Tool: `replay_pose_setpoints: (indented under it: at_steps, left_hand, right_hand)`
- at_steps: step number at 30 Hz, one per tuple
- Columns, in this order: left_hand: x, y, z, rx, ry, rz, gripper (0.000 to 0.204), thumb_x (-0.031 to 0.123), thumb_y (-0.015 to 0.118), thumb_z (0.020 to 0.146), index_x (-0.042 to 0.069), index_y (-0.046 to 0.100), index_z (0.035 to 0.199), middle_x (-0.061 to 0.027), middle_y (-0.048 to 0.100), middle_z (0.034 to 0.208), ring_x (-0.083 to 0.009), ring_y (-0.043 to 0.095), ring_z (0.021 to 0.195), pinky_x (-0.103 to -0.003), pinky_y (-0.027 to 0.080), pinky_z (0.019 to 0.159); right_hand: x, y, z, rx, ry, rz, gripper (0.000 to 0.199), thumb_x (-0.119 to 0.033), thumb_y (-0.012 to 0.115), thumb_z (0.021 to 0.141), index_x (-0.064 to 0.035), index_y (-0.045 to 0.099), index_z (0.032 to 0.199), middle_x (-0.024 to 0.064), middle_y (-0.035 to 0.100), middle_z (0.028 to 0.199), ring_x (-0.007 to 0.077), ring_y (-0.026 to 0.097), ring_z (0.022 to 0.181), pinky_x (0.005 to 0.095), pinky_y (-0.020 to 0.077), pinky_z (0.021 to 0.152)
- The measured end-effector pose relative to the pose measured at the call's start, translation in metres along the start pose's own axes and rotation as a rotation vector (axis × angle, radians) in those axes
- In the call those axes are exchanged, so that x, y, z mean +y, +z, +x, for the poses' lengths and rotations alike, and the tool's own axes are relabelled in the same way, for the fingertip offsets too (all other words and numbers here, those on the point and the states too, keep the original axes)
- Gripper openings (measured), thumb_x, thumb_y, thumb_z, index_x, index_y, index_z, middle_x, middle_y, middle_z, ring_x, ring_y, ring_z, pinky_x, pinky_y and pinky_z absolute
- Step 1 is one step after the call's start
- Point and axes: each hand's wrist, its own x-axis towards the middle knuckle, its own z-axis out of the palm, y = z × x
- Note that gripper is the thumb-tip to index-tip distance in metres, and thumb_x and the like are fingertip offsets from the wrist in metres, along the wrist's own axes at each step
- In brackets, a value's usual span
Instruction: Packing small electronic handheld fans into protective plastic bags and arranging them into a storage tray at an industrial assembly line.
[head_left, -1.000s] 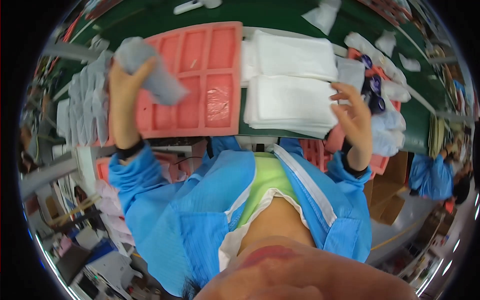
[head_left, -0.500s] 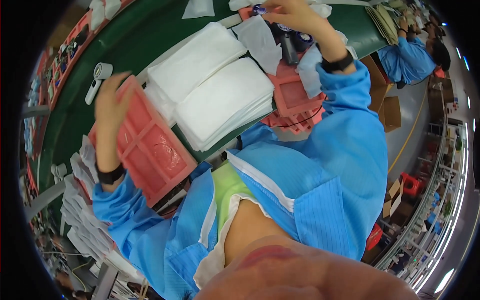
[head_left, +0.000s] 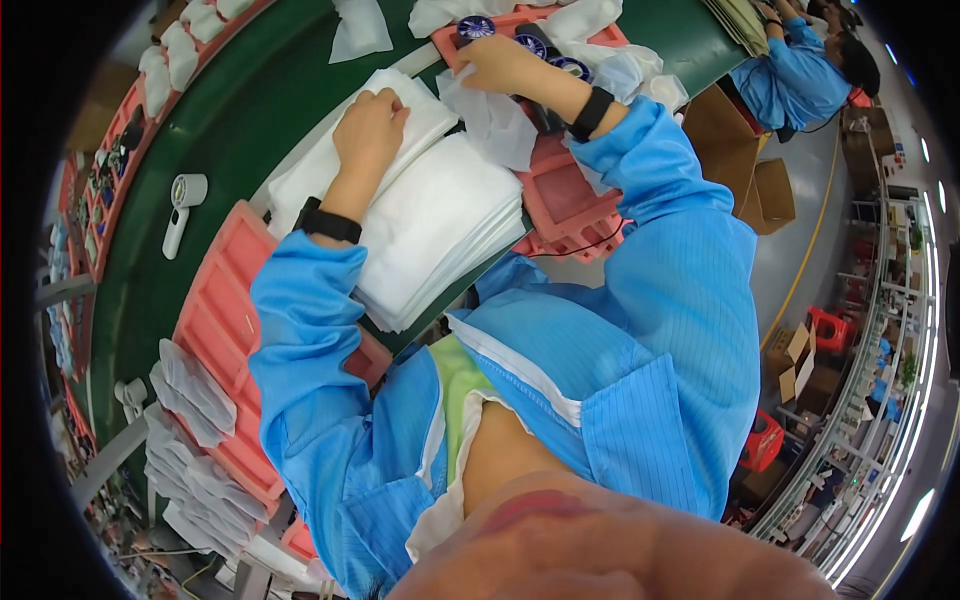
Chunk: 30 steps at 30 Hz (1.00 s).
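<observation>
My left hand [head_left: 370, 130] is over the far part of a stack of white, thin, soft sheets or pouches [head_left: 440, 215]. Its fingers are bent and drawn together; what lies under the fingertips is hidden. To the right, my right hand [head_left: 497, 68] has its fingers curled down at the upper edge of a loose white pouch [head_left: 497, 128]. Beside that hand, several dark handheld fans with purple-blue round heads [head_left: 531, 44] lie in a pink-red tray [head_left: 440, 42]. White wrapping partly covers them.
A compartmented pink-red tray [head_left: 215, 300] stands left of the stack, with grey-white pouches [head_left: 195, 390] at its near end. A white handheld fan [head_left: 180, 212] lies on the green table [head_left: 240, 110]. Open cartons [head_left: 770, 195] stand on the right, and a co-worker [head_left: 795, 80] sits farther off.
My left hand has moved right from above the compartmented tray onto the white stack, its fingers closing. My right hand has come down and left to the loose pouch. The view has shifted slightly.
</observation>
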Motion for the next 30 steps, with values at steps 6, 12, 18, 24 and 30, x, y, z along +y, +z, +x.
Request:
replay_pose_setpoints:
  at_steps: [6,12,18,24,30]
  left_hand:
    - [0.013,-0.040,-0.013,-0.150,-0.330,-1.103,0.035,0.039,0.062,0.090,0.003,0.063,0.093,-0.0063,0.062,0.081,-0.0153,0.061,0.071,-0.027,0.047,0.060]
    - [0.034,-0.087,-0.032,-0.103,-0.414,-1.438,0.032,0.032,0.063,0.091,0.001,0.062,0.098,-0.0030,0.062,0.079,-0.0098,0.058,0.069,-0.020,0.044,0.061]
    - [0.033,-0.104,-0.048,0.215,-0.331,-1.418,0.021,0.011,0.070,0.085,0.000,0.060,0.101,-0.0043,0.065,0.082,-0.0086,0.058,0.069,-0.021,0.044,0.061]
    - [0.029,-0.108,-0.053,0.336,-0.183,-1.453,0.027,0.003,0.072,0.081,-0.001,0.059,0.105,-0.0049,0.066,0.082,-0.0081,0.058,0.070,-0.021,0.044,0.062]
    - [0.018,-0.119,-0.055,0.322,-0.201,-1.174,0.022,0.005,0.074,0.080,-0.002,0.063,0.097,-0.0027,0.064,0.077,-0.0070,0.056,0.066,-0.020,0.044,0.061]
  right_hand:
    - [-0.061,-0.066,-0.030,0.405,-0.119,0.310,0.032,-0.015,0.067,0.075,-0.0124,0.065,0.107,0.0098,0.066,0.091,0.0259,0.064,0.081,0.0357,0.0517,0.068]
    - [-0.113,-0.052,-0.047,0.585,-0.399,0.370,0.039,-0.010,0.070,0.076,-0.0074,0.059,0.113,0.0097,0.065,0.094,0.0214,0.064,0.081,0.0302,0.0516,0.063]
    - [-0.120,-0.059,-0.042,0.218,-0.166,1.041,0.031,-0.012,0.070,0.083,-0.0012,0.058,0.109,0.0073,0.064,0.092,0.0129,0.063,0.083,0.0248,0.0517,0.064]
    - [-0.128,-0.064,-0.039,0.043,-0.230,1.008,0.025,-0.014,0.066,0.087,0.0003,0.058,0.106,0.0057,0.064,0.093,0.0096,0.062,0.082,0.0228,0.0513,0.065]
    - [-0.100,-0.075,-0.017,0.139,-0.120,1.234,0.030,-0.005,0.069,0.080,-0.0020,0.060,0.108,0.0083,0.064,0.095,0.0152,0.064,0.079,0.0263,0.0524,0.066]
